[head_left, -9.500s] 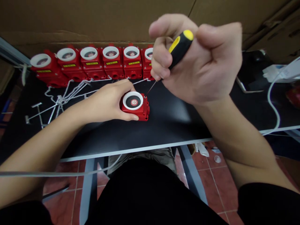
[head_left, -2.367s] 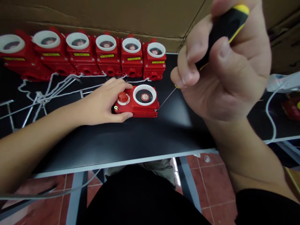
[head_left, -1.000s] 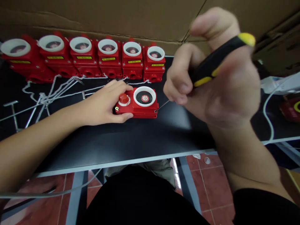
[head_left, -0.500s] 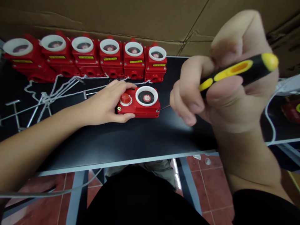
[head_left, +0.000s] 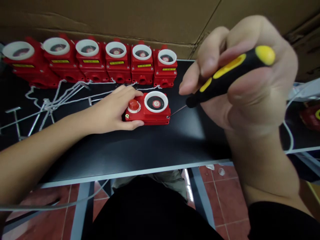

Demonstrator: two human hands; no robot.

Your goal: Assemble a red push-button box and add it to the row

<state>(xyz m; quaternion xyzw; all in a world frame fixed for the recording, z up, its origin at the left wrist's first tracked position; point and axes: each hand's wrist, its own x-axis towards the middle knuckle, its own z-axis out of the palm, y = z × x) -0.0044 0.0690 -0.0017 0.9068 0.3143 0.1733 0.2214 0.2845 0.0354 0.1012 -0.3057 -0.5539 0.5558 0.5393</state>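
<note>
A red alarm box (head_left: pixel 150 117) with a white-ringed round window and a red knob (head_left: pixel 133 105) lies on the black table (head_left: pixel 120 150). My left hand (head_left: pixel 120 108) is closed around its left end, thumb along the near side and fingers at the far side. Raised at the right, my right hand (head_left: pixel 250 76) grips a black and yellow screwdriver (head_left: pixel 225 75). The thin shaft slants down to the left, and its tip meets a screw at the box's near right corner. At the near left corner a yellowish cross-head screw (head_left: pixel 127 116) shows.
Several similar red boxes (head_left: pixel 120 70) stand in a row along the back, against cardboard (head_left: pixel 150 20). White cords and small metal T-bars (head_left: pixel 16 121) lie tangled at the left. A white cable (head_left: pixel 290 133) hangs over the right edge area.
My right hand has turned and its fingers have shifted on the screwdriver handle, which now sits lower and further left. More of the shaft shows. My left hand and the box stay put.
</note>
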